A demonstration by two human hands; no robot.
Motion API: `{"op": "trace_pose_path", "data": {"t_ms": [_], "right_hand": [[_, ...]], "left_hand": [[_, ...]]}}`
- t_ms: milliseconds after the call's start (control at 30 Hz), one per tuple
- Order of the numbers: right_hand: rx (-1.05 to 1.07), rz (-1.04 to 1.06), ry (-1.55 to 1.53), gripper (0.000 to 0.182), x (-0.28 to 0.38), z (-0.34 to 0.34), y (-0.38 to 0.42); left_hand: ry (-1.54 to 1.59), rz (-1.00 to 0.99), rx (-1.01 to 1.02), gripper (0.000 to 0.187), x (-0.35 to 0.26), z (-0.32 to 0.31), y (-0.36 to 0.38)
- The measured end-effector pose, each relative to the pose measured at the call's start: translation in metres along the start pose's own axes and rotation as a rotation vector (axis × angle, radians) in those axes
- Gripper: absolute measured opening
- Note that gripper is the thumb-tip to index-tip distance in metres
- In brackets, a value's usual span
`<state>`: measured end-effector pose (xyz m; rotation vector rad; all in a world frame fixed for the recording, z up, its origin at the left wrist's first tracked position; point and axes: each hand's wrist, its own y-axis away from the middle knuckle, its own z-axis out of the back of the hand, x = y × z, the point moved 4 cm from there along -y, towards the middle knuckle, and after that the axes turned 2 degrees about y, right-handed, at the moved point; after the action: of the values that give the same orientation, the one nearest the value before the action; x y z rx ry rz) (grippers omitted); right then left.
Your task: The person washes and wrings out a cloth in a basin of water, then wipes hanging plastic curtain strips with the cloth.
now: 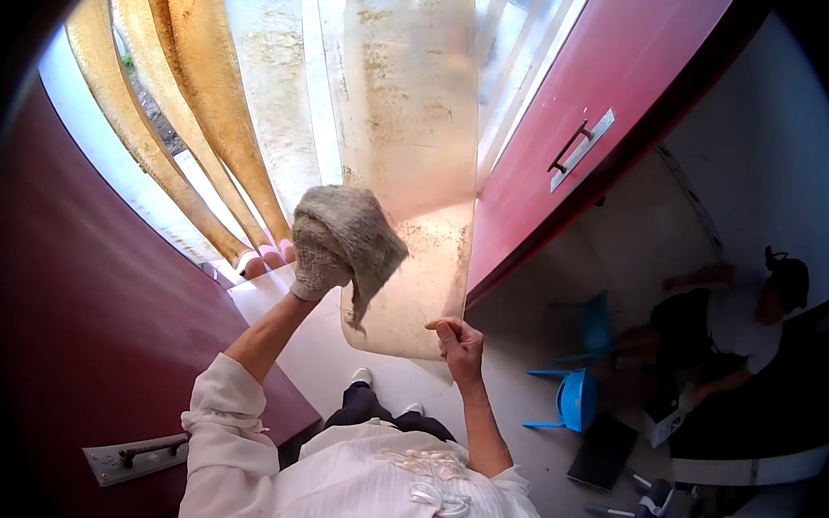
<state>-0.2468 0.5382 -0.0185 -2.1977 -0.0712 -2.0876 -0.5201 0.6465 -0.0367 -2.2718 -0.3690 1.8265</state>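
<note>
A broad, clear plastic curtain strip hangs before me, smeared with brown dirt down its length. My right hand is closed in a pinch on its right edge, near the rounded bottom end. In front of the strip's left side is my left hand, in a pale knitted covering like a work glove, closed on a dirty grey-brown rag. The rag drapes over the fingers and hides most of them, its loose corner dangling over the strip. Further left, yellow-brown stained strips hang bunched together.
Dark red doors stand on both sides, the right one with a handle, the left one with a handle too. At right are a blue chair and a seated person in shadow.
</note>
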Motion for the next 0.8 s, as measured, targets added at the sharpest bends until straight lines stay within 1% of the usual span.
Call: {"op": "trace_pose_path", "data": {"t_ms": [67, 133, 200, 233, 267, 300, 367, 433, 467, 500, 567, 633, 667, 700, 767, 800], "right_hand": [[0.044, -0.007, 0.002, 0.024, 0.009, 0.012, 0.002], [0.112, -0.031, -0.028, 0.024, 0.008, 0.020, 0.007], [0.143, -0.066, -0.060, 0.024, 0.006, 0.020, 0.010], [0.161, -0.091, -0.095, 0.024, 0.005, 0.019, 0.011], [0.136, -0.083, -0.090, 0.025, 0.006, 0.017, 0.011], [0.138, -0.087, -0.083, 0.025, 0.004, 0.017, 0.010], [-0.041, -0.032, -0.029, 0.025, 0.002, 0.028, 0.007], [-0.058, -0.023, -0.035, 0.025, 0.005, 0.035, 0.000], [-0.066, -0.009, -0.042, 0.026, 0.006, 0.039, -0.003], [-0.072, 0.007, -0.048, 0.026, 0.007, 0.044, -0.008], [-0.047, 0.007, 0.012, 0.027, 0.007, 0.048, -0.011], [0.000, 0.175, 0.080, 0.028, 0.011, 0.046, -0.015], [0.023, 0.081, 0.075, 0.029, 0.017, 0.042, -0.014], [0.039, 0.085, 0.078, 0.029, 0.017, 0.041, -0.014], [0.097, -0.081, 0.021, 0.028, 0.007, 0.039, -0.013], [0.120, -0.077, 0.021, 0.027, 0.004, 0.035, -0.012]], "left_hand": [[0.312, -0.044, -0.068, 0.046, -0.051, 0.006, -0.060], [0.600, 0.048, 0.043, 0.037, -0.120, -0.009, -0.085], [0.499, 0.089, -0.082, 0.027, -0.147, -0.027, -0.093], [0.613, 0.203, -0.204, 0.023, -0.152, -0.039, -0.098], [0.447, 0.171, -0.126, 0.030, -0.135, -0.038, -0.106], [0.526, 0.247, -0.121, 0.035, -0.126, -0.049, -0.113], [0.609, 0.506, -0.038, 0.037, -0.111, -0.057, -0.090], [0.446, 0.416, -0.151, 0.037, -0.092, -0.074, -0.041], [0.364, 0.332, -0.082, 0.037, -0.086, -0.085, -0.011], [0.099, 0.223, 0.022, 0.021, -0.078, -0.087, 0.015], [-0.021, 0.321, 0.052, 0.023, -0.022, -0.082, 0.059], [-0.155, 0.498, 0.095, 0.025, -0.001, -0.071, 0.079], [-0.258, 0.448, 0.161, 0.026, -0.008, -0.069, 0.077], [-0.257, 0.442, 0.145, 0.026, -0.024, -0.068, 0.073], [0.080, 0.378, -0.032, 0.023, -0.068, -0.060, 0.053], [0.274, 0.368, -0.063, 0.023, -0.093, -0.059, 0.034]]}}
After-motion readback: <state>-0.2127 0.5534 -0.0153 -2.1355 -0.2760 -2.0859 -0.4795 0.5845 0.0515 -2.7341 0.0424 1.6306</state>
